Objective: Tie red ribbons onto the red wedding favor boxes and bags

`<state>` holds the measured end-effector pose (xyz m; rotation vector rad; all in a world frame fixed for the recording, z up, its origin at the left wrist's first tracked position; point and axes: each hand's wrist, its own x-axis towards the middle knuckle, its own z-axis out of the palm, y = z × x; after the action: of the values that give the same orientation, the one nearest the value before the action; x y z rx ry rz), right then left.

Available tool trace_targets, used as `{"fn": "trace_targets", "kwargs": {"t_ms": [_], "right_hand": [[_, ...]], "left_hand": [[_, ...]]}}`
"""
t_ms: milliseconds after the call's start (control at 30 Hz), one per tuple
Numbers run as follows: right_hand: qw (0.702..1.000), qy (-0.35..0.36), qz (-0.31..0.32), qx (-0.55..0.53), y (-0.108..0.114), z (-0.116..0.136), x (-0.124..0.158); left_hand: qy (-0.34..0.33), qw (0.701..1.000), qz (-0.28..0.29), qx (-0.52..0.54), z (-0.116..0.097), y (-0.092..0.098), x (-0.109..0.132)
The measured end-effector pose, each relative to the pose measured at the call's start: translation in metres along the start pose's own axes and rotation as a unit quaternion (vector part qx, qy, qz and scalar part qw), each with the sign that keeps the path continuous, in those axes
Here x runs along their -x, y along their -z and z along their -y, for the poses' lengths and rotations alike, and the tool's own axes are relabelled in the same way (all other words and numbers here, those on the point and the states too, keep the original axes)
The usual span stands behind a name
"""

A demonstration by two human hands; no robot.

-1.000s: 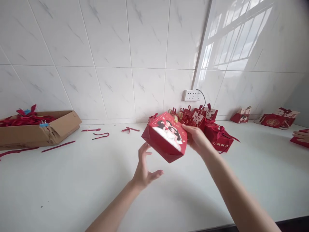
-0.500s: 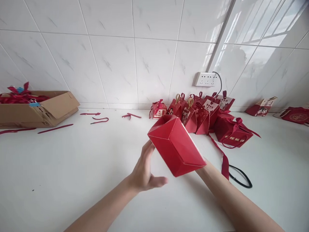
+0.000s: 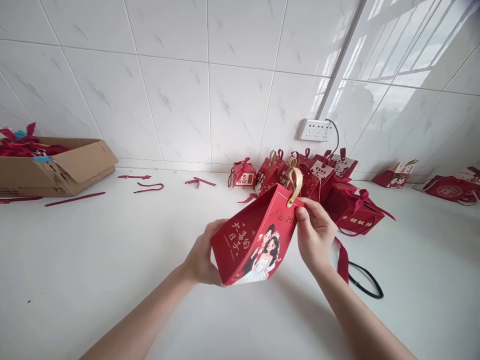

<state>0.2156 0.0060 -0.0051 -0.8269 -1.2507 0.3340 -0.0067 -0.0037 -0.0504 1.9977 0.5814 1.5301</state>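
Observation:
A red gift box (image 3: 240, 245) with a printed couple and gold lettering is held up, tilted, over the white table. A gold ribbon loop (image 3: 295, 187) stands at its top. My left hand (image 3: 204, 253) is wrapped round the box's left side and base, its fingers partly hidden behind it. At the top right corner, beside the loop, my right hand (image 3: 315, 231) pinches the box's edge between thumb and fingers.
Several red gift boxes (image 3: 352, 207) stand along the tiled wall, more at the far right. A cardboard box (image 3: 86, 162) of red ribbons is at the left. Loose ribbon pieces (image 3: 150, 187), a black cord loop (image 3: 369, 285) and a power strip (image 3: 315, 130) are in view.
The box has been turned from its plain red underside to its printed sides, with the gold loop now up. My left hand has closed on it; my right hand has come into view at its top.

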Motion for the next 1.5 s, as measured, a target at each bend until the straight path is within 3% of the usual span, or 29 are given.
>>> {"fn": "trace_targets", "kwargs": {"t_ms": [100, 267, 367, 533, 633, 733, 833, 900, 967, 1067, 1167, 1233, 1400, 1500], "right_hand": [[0.997, 0.066, -0.033, 0.005, 0.002, 0.007, 0.0], [0.995, 0.095, -0.012, 0.02, 0.002, 0.009, 0.002], [0.998, 0.05, 0.043, 0.0, -0.003, 0.007, 0.005], [0.988, -0.028, 0.119, -0.092, -0.011, 0.003, 0.014], [0.974, -0.06, 0.165, -0.143, -0.014, 0.002, 0.02], [0.944, -0.11, 0.235, -0.202, -0.015, 0.001, 0.025], [0.934, -0.189, 0.217, -0.211, -0.018, 0.0, 0.024], [0.94, -0.232, 0.159, -0.192, -0.019, -0.002, 0.019], [0.951, -0.241, 0.091, -0.171, -0.018, -0.005, 0.013], [0.96, -0.23, 0.047, -0.154, -0.015, -0.005, 0.005], [0.949, -0.25, 0.09, -0.168, -0.011, -0.002, 0.002], [0.945, -0.26, 0.106, -0.169, -0.01, 0.002, 0.002], [0.953, -0.258, 0.096, -0.126, -0.009, 0.008, 0.004], [0.954, -0.247, 0.124, -0.112, -0.008, 0.013, 0.006]], "left_hand": [[-0.067, 0.998, 0.009, -0.02, -0.003, 0.004, -0.003], [-0.012, 0.993, 0.071, -0.093, -0.007, 0.006, -0.004], [0.008, 0.973, 0.058, -0.223, -0.006, 0.004, -0.004], [-0.137, 0.92, -0.052, -0.364, 0.0, 0.006, -0.01], [-0.165, 0.891, -0.094, -0.412, 0.003, 0.01, -0.013], [-0.161, 0.873, -0.103, -0.449, 0.003, 0.013, -0.013], [-0.17, 0.869, -0.069, -0.459, 0.003, 0.016, -0.012], [-0.149, 0.898, -0.021, -0.414, 0.002, 0.015, -0.01], [-0.089, 0.945, -0.002, -0.316, 0.002, 0.012, -0.008], [0.048, 0.983, -0.065, -0.165, 0.003, 0.006, -0.007], [0.182, 0.975, -0.11, -0.067, 0.001, 0.002, -0.009], [0.238, 0.966, -0.099, -0.004, -0.002, 0.002, -0.012], [0.267, 0.963, 0.008, 0.037, -0.016, 0.002, -0.017], [0.259, 0.964, 0.052, 0.035, -0.023, -0.001, -0.016]]}}
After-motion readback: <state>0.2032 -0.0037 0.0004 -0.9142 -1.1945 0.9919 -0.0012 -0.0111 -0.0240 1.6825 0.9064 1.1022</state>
